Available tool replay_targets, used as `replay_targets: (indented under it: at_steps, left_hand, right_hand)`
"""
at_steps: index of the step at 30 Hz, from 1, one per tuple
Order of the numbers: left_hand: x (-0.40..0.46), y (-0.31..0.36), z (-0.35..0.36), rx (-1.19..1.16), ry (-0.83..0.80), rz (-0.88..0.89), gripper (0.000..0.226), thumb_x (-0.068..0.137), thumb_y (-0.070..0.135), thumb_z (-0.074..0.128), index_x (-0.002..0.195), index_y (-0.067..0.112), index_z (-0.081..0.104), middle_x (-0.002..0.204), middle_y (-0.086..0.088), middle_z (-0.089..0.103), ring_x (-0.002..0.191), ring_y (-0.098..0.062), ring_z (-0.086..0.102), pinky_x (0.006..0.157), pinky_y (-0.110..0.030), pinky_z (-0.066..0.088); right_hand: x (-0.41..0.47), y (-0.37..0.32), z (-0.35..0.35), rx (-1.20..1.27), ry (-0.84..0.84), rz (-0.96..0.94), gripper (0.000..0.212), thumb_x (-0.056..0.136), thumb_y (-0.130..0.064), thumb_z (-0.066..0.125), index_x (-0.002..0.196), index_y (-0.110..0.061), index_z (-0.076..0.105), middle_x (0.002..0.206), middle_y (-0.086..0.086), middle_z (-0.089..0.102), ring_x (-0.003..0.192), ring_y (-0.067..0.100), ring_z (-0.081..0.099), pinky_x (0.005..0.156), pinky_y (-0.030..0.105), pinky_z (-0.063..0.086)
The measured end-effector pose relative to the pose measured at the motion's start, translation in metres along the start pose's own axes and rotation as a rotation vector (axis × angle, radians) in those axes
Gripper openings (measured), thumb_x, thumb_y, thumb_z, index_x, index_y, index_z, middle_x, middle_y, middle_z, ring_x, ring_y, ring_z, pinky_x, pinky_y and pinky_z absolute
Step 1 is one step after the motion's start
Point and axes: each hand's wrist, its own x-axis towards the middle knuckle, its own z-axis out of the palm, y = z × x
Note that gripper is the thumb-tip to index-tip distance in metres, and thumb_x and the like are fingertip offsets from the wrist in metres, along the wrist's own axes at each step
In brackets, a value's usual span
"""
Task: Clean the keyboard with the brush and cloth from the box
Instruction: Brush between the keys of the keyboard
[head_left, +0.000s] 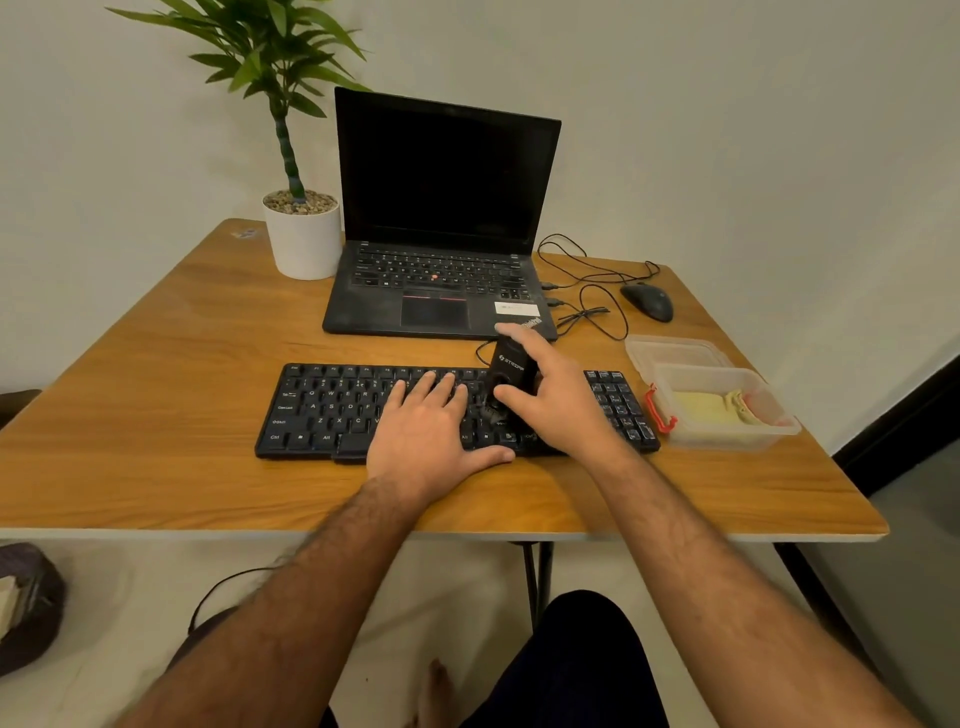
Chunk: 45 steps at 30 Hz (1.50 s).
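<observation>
A black keyboard lies across the middle of the wooden table. My left hand rests flat on its middle keys, fingers straight. My right hand grips a black brush by its handle, bristles down on the keys right of centre. A clear plastic box stands at the right, and a yellow cloth lies inside it.
An open black laptop stands behind the keyboard, with a potted plant to its left. A black mouse and tangled cables lie at the back right. The box lid lies behind the box.
</observation>
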Motion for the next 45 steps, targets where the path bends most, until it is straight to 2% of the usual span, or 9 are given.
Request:
replay_targets:
  at_steps: [6,11,14,20,28,34,38,41,45]
  left_hand:
    - [0.0,0.0,0.0,-0.004,0.001,-0.004,0.113,0.073,0.096,0.026,0.155,0.02,0.031,0.164,-0.001,0.026,0.153,-0.02,0.014,0.125,-0.048,0.008]
    - [-0.001,0.0,-0.001,-0.008,-0.004,-0.002,0.113,0.072,0.096,0.027,0.156,0.02,0.03,0.164,-0.001,0.024,0.153,-0.02,0.013,0.125,-0.048,0.008]
    - [-0.001,0.0,-0.001,-0.019,0.004,0.004,0.113,0.072,0.096,0.028,0.155,0.02,0.031,0.164,-0.001,0.025,0.153,-0.02,0.014,0.125,-0.048,0.008]
    - [0.0,0.0,0.0,-0.01,-0.001,-0.001,0.115,0.071,0.097,0.029,0.156,0.02,0.03,0.164,0.0,0.024,0.153,-0.02,0.013,0.125,-0.047,0.006]
    - [-0.002,0.0,0.0,-0.012,0.013,0.008,0.114,0.07,0.096,0.035,0.155,0.02,0.032,0.163,-0.001,0.027,0.153,-0.02,0.015,0.125,-0.048,0.008]
    - [-0.002,0.001,-0.001,-0.001,0.022,0.012,0.115,0.07,0.096,0.036,0.155,0.018,0.033,0.163,-0.001,0.028,0.153,-0.021,0.017,0.125,-0.048,0.009]
    - [-0.002,0.001,-0.002,0.007,0.014,0.009,0.115,0.07,0.096,0.036,0.155,0.019,0.032,0.164,-0.001,0.027,0.153,-0.02,0.015,0.125,-0.048,0.009]
    - [-0.002,0.0,-0.002,0.007,0.014,0.01,0.114,0.071,0.096,0.034,0.155,0.019,0.032,0.164,-0.001,0.027,0.153,-0.02,0.015,0.125,-0.048,0.009]
    - [-0.002,0.001,-0.002,0.002,0.005,0.001,0.114,0.071,0.096,0.03,0.155,0.019,0.031,0.164,0.0,0.026,0.153,-0.02,0.015,0.125,-0.047,0.008]
  right_hand:
    - [-0.004,-0.005,-0.036,-0.118,-0.214,0.029,0.066,0.084,-0.013,0.072,0.135,-0.046,0.047,0.125,-0.01,0.058,0.108,0.007,0.057,0.083,0.026,0.056]
    - [-0.002,-0.01,-0.019,-0.051,-0.037,0.02,0.069,0.085,-0.015,0.073,0.142,-0.041,0.043,0.131,-0.009,0.054,0.11,0.004,0.054,0.082,0.014,0.051]
    - [-0.019,-0.001,-0.008,-0.018,-0.055,-0.061,0.069,0.086,-0.013,0.071,0.143,-0.038,0.043,0.138,-0.014,0.052,0.121,-0.002,0.049,0.099,0.018,0.044]
    - [-0.029,0.001,-0.041,-0.077,-0.201,-0.023,0.07,0.082,-0.008,0.073,0.138,-0.043,0.049,0.129,-0.02,0.054,0.114,-0.003,0.054,0.096,0.02,0.048]
    - [-0.023,-0.008,-0.004,0.067,-0.061,-0.055,0.07,0.086,-0.009,0.071,0.144,-0.036,0.044,0.139,-0.015,0.05,0.126,0.001,0.048,0.105,0.027,0.046]
    - [-0.019,-0.006,-0.028,-0.173,-0.208,-0.09,0.068,0.083,-0.01,0.07,0.141,-0.038,0.047,0.137,-0.009,0.057,0.118,0.007,0.055,0.099,0.028,0.048]
    - [-0.009,-0.011,-0.029,-0.074,-0.082,-0.033,0.067,0.085,-0.013,0.07,0.14,-0.042,0.045,0.128,-0.011,0.056,0.107,0.002,0.057,0.085,0.017,0.052]
    - [-0.015,-0.007,-0.016,-0.058,-0.07,-0.059,0.068,0.086,-0.011,0.07,0.143,-0.038,0.044,0.136,-0.013,0.053,0.115,-0.005,0.05,0.092,0.007,0.041]
    - [-0.027,0.012,-0.031,-0.053,-0.103,-0.01,0.068,0.084,-0.008,0.071,0.139,-0.04,0.046,0.13,-0.017,0.053,0.113,-0.002,0.052,0.094,0.015,0.045]
